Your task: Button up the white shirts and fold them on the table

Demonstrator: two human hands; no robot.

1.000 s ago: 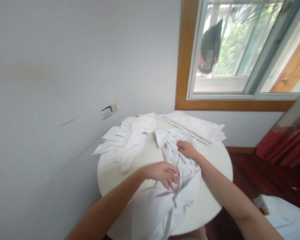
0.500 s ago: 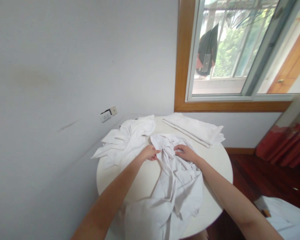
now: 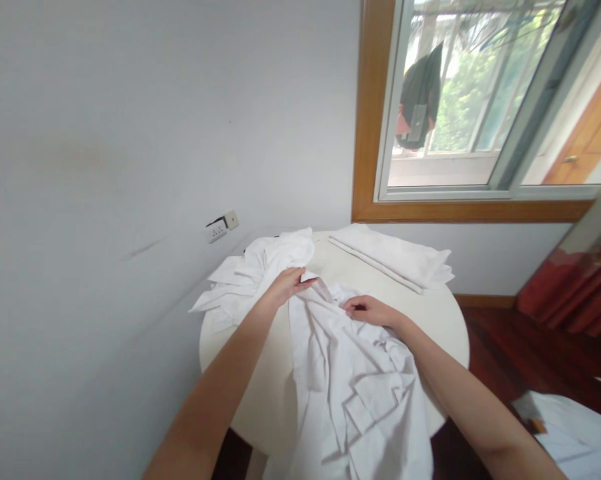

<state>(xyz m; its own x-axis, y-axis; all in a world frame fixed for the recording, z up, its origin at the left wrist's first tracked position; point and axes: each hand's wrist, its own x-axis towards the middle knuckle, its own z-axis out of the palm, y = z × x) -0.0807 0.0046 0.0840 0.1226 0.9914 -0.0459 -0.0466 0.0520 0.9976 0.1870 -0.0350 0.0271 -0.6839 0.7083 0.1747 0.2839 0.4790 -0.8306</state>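
A crumpled white cloth (image 3: 350,380) lies across the round white table (image 3: 445,313) and hangs over its near edge. My left hand (image 3: 286,285) pinches the cloth's far corner, close to a loose heap of white cloths (image 3: 260,270) at the table's left. My right hand (image 3: 367,310) is closed on the cloth's upper edge, a little to the right of the left hand. Both forearms reach in from the bottom of the view.
A folded white cloth (image 3: 395,257) lies at the back right of the table, under a wood-framed window (image 3: 365,133). A wall socket (image 3: 220,227) sits on the grey wall to the left. Dark wooden floor (image 3: 500,347) and a red curtain (image 3: 575,287) are at right.
My left hand went from the cloth's middle up to its far corner and drew it toward the heap. The cloth has stretched out lengthwise, and my right hand has slid back a little.
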